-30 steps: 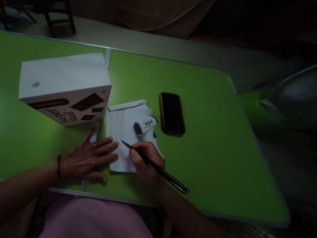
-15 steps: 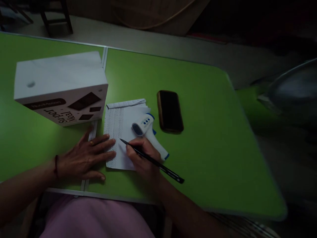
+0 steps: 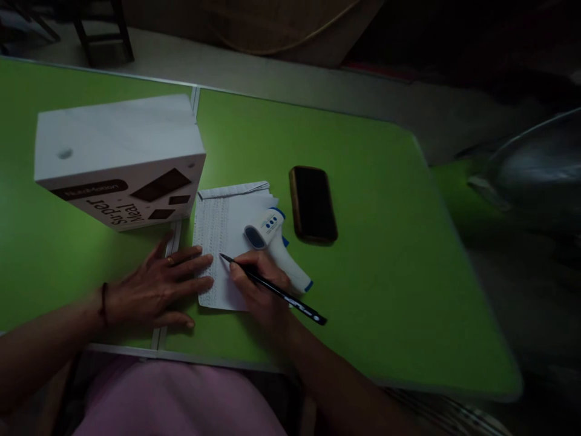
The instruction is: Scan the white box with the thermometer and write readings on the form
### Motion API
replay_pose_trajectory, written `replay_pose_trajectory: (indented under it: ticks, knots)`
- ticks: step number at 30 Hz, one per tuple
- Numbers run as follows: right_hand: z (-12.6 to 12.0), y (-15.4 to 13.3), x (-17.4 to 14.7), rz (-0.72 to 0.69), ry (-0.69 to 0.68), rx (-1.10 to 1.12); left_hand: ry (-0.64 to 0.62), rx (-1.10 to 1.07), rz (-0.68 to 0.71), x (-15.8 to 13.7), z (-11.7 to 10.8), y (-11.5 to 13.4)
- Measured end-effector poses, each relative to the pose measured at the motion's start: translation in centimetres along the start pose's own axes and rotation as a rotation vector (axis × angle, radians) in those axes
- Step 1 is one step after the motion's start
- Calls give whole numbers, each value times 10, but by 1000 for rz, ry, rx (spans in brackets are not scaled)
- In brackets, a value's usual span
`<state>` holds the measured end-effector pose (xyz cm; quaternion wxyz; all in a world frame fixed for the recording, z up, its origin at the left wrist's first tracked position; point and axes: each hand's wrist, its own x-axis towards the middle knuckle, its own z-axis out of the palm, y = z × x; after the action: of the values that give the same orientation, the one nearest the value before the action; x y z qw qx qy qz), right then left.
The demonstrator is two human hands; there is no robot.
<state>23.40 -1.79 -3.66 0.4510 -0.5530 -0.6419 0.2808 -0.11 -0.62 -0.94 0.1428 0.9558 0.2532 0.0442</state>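
Observation:
My right hand is closed round a black pen, whose tip is at the writing on a paper pad. Rows of small handwriting fill the pad's left part, and its top sheets are folded back. Spread flat, my left hand lies with its fingertips on the pad's left edge and the rest on the table. A white and blue infrared thermometer rests on the pad's right side, just beyond my right hand, which hides part of its handle.
On the green folding table, a white printed box stands left of the pad. A dark phone lies to the right. A metal seam crosses the tabletop. A dark stool stands beyond the far edge.
The pen's rear end has swung slightly up and to the left in my right hand, while its tip stays nearly in place. My left hand keeps its spot; the view has shifted slightly.

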Motion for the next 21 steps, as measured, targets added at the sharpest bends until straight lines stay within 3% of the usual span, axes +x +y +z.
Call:
replay_pose_trajectory:
  ticks: [21]
  knots:
    - [-2,1,0,22,-42,-23,-3,-72,-15,1,-2,1]
